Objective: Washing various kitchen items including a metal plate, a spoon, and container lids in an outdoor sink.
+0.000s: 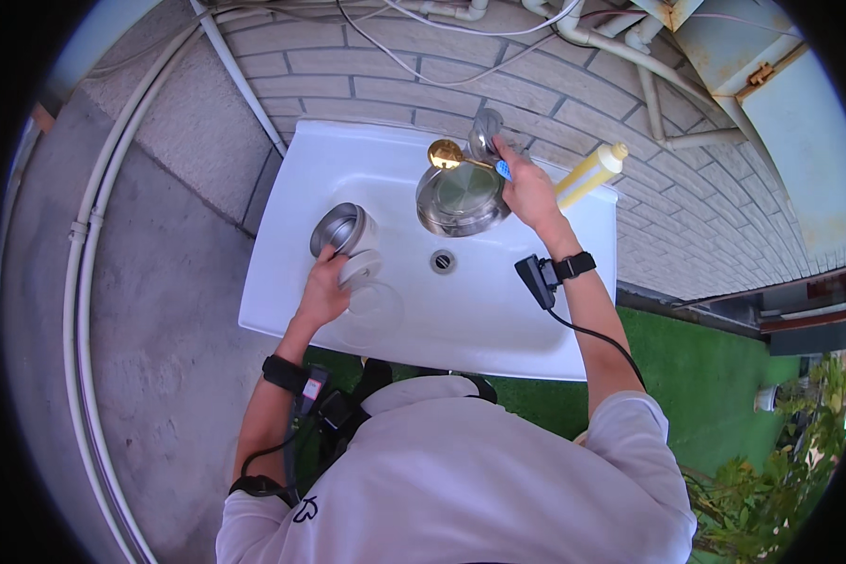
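1. White ceramic formed the sink [498, 329], fixed against a grey brick wall [573, 94], with its round drain [443, 261] near the middle of the basin.
2. At the basin's left side, the left hand [324, 293] was curled around a clear glass jar [367, 287] lying on its side, fingers wrapped over its upper part.
3. Just above that jar, touching or nearly touching it, a round steel container [340, 228] lay tilted with its opening facing up and left.
4. The right hand [528, 193] reached to the back of the basin, closed on the blue handle end of a gold spoon [449, 154].
5. The spoon's bowl pointed left and hung over the rim of a steel bowl [461, 199] that sat at the rear of the basin, under the chrome tap [485, 132].
6. Whether the spoon touched the steel bowl could not be told.
7. A yellow bottle with a white cap [590, 173] lay leaning on the sink's back right edge, just beside the right hand.
8. Both wrists carried black straps, and a small black device [539, 279] hung from the right one on a cable.
9. Green turf [705, 385] covered the ground to the right, grey concrete [160, 310] to the left.
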A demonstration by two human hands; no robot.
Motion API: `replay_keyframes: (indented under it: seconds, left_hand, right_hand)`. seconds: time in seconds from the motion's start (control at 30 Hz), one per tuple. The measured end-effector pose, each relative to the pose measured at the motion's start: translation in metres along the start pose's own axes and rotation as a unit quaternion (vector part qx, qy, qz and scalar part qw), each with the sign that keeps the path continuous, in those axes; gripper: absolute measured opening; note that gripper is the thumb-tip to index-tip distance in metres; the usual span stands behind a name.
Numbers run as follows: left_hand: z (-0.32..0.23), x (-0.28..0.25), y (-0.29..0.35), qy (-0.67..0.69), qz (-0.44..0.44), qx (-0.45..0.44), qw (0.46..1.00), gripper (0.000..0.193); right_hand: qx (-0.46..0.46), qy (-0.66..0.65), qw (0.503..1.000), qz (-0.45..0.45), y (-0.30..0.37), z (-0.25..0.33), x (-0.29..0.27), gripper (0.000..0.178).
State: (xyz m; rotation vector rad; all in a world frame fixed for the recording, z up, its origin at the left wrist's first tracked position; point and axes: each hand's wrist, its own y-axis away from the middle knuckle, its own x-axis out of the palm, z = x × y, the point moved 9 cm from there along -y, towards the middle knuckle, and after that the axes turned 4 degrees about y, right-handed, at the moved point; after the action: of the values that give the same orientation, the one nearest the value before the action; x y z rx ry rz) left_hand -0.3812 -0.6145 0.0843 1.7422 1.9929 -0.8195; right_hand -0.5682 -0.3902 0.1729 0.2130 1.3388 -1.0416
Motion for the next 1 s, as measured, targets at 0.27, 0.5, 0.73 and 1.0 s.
replay_keyframes:
  seconds: [0.27,0.5,0.73,1.0]
  left_hand:
    - [-0.003,0.025,0.004,-0.035,-0.007,-0.028,0.999,0.032]
    - [0.056,0.087,0.008,0.506,-0.011,-0.272,0.818,0.029]
    - [0.120,0.098,0.044,0.647,-0.041,-0.136,0.749,0.028]
    - [0.048,0.053,0.042,0.662,-0.029,-0.115,0.740,0.039]
  right_hand:
    - [0.058,-0.034,0.994,0.086,0.044,-0.011,0.023,0.059]
    - [0.401,-0.763,0.427,0.274,0.214,-0.027,0.127,0.027]
    - [0.418,-0.875,0.124,0.212,0.225,0.047,0.101,0.025]
    - [0.353,-0.925,0.037,0.138,0.227,0.091,0.078,0.029]
